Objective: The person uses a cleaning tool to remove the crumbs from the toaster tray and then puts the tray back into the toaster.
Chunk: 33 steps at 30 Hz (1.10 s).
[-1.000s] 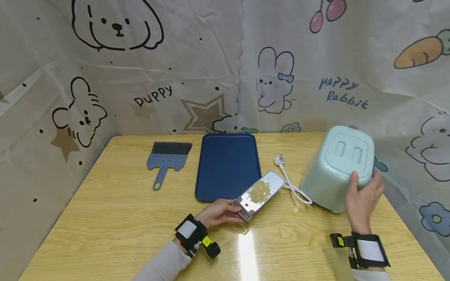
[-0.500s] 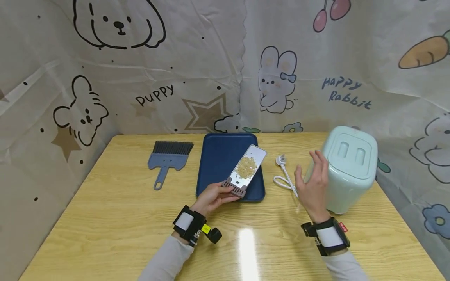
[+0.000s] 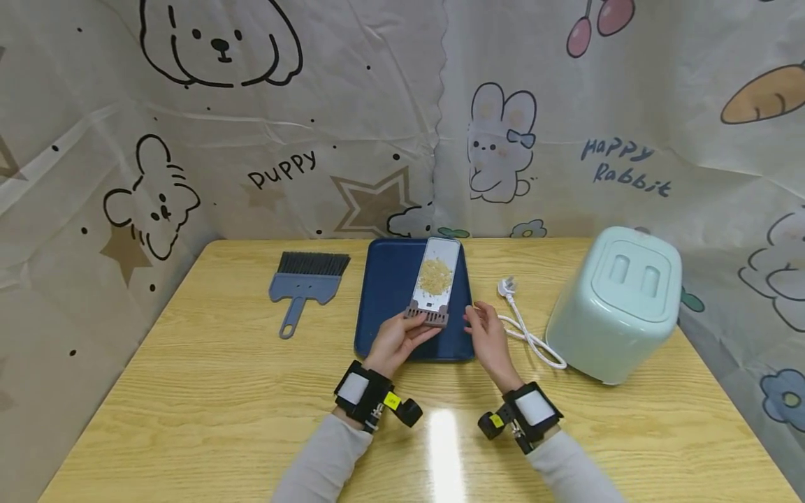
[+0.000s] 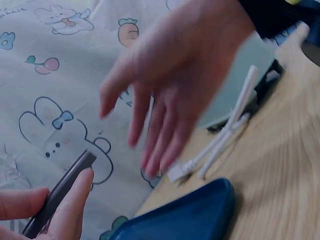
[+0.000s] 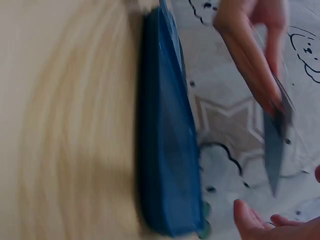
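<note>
My left hand (image 3: 395,344) pinches the brown slotted end of a narrow metal crumb tray (image 3: 444,250). Tan crumbs (image 3: 435,276) lie in a patch on its shiny surface. Below it is a dark blue rectangular tray (image 3: 385,279), and the crumb tray appears raised above that in the right wrist view. My right hand (image 3: 492,344) is by the blue tray's right edge with its fingers loosely extended, holding nothing. In the left wrist view, a gap shows between the right hand (image 4: 180,85) and the crumb tray (image 4: 62,190).
A mint-green toaster (image 3: 604,335) stands at the right of the wooden table. Its white cord and plug (image 3: 506,288) lie between it and the blue tray. A blue-grey hand brush (image 3: 305,288) lies at the left. Printed cloth (image 3: 352,126) hangs behind the table.
My left hand carried the crumb tray from the blue tray's near right corner to above it, turning it more straight ahead. My right hand left the toaster and came left to the blue tray.
</note>
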Tool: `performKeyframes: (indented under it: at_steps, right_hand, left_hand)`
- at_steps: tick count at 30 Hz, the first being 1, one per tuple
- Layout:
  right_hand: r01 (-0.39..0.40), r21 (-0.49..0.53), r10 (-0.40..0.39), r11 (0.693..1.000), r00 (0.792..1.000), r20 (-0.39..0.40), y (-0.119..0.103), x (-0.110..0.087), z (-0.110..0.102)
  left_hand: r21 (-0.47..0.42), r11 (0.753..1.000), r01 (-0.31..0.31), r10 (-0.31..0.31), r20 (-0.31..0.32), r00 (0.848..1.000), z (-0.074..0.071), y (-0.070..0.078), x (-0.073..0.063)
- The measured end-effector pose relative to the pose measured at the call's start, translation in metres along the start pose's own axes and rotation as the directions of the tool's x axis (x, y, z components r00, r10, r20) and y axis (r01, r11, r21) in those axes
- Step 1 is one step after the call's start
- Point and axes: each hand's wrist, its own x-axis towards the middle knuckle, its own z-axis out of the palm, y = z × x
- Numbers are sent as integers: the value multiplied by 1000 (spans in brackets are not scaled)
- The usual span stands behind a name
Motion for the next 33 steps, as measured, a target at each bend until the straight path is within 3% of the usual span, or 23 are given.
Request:
performKeyframes:
  at_steps: [4,9,13,20,26,33]
  right_hand:
    - [-90,152,80,984,994,69,0,0,14]
    - [-234,369,166,899,964,207,-2,-1,24]
    - [-288,437,179,852,945,273,-3,-3,30]
    - [-304,445,222,842,948,228,-6,-2,41]
    - [-269,497,205,825,962,181,-5,-2,44]
    - [-214,575,130,790,974,183,0,-1,42]
  left_hand:
    - [-14,1000,-25,25,-34,999,8,-1,4]
    - [-19,999,-44,42,-90,995,15,-3,8]
    - [-37,997,-62,57,-132,990,20,-7,12]
    - [-25,996,-83,77,-194,978,26,-14,18]
    - [5,997,-79,78,-230,970,28,-20,22]
    - [-22,997,-70,64,-181,981,24,-21,21]
